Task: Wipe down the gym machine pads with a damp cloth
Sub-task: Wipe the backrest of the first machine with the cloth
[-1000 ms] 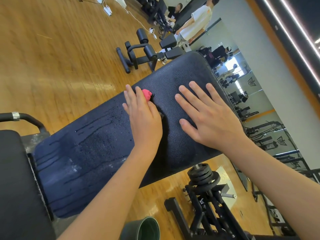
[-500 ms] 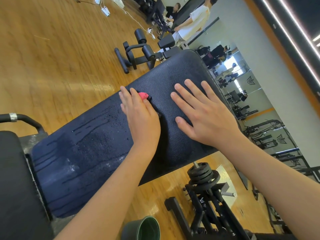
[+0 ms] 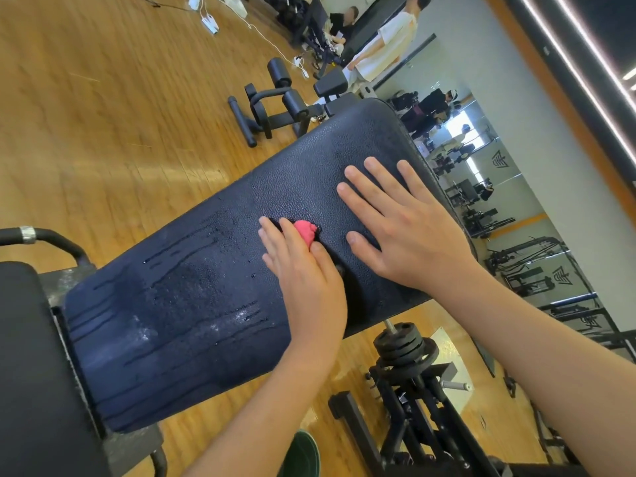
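L hand point(image 3: 304, 287): pinches bunched pink cloth point(image 3: 305, 231); slid back along wet black textured vinyl pad point(image 3: 192, 304).
R hand point(image 3: 409, 232): flat on pad, fingers spread, unmoved.

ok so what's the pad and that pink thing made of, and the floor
The pad looks like dark vinyl or faux leather: pebbled grain, slight gloss, water beading and streaking on it. The pink cloth is soft matte fabric, bunched under the left hand. The floor looks like varnished wood planks: grain, glare.
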`<state>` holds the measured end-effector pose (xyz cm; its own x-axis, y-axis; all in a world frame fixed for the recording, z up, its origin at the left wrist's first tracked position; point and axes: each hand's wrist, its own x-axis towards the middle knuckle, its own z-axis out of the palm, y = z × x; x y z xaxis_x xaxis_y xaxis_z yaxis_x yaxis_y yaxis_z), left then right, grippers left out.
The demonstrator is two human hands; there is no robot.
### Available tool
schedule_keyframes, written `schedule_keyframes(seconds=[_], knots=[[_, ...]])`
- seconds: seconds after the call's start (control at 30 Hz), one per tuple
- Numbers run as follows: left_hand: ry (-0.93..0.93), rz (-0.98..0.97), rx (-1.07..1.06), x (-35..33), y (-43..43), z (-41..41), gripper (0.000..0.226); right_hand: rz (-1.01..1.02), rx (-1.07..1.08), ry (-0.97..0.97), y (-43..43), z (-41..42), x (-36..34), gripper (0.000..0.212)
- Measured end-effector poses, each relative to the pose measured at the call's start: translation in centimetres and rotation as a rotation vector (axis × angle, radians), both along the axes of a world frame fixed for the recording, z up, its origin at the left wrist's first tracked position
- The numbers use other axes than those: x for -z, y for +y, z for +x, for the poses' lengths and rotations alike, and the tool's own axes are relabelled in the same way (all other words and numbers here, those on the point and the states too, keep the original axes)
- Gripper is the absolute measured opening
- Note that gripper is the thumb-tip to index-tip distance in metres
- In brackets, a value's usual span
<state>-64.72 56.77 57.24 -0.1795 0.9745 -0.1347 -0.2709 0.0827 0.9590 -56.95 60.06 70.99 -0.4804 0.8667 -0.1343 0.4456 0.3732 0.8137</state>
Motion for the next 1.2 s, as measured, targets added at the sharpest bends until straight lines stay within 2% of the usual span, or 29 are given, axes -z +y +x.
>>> schedule_keyframes(seconds=[0.17,0.37,0.47,0.83,1.2], knots=[[-0.011,0.036,0.050,0.4,1.3,-1.3,0.057,-0.001,0.005,0.009,-0.1,-0.1,0.0,0.064],[0.223,0.154,0.024,2.7,1.7,-1.9,0.059,0.000,0.009,0.010,-0.2,-0.2,-0.1,0.064],[0.213,0.163,-0.025,2.6,1.5,-1.0,0.061,-0.003,0.007,0.011,-0.2,-0.2,-0.1,0.064],[0.148,-0.003,-0.081,1.4,-1.5,1.4,0.063,-0.001,0.001,-0.010,-0.1,-0.1,-0.1,0.063],[0.114,0.011,-0.090,0.6,0.9,0.4,0.056,-0.001,0.002,-0.013,-0.1,0.0,-0.2,0.063]])
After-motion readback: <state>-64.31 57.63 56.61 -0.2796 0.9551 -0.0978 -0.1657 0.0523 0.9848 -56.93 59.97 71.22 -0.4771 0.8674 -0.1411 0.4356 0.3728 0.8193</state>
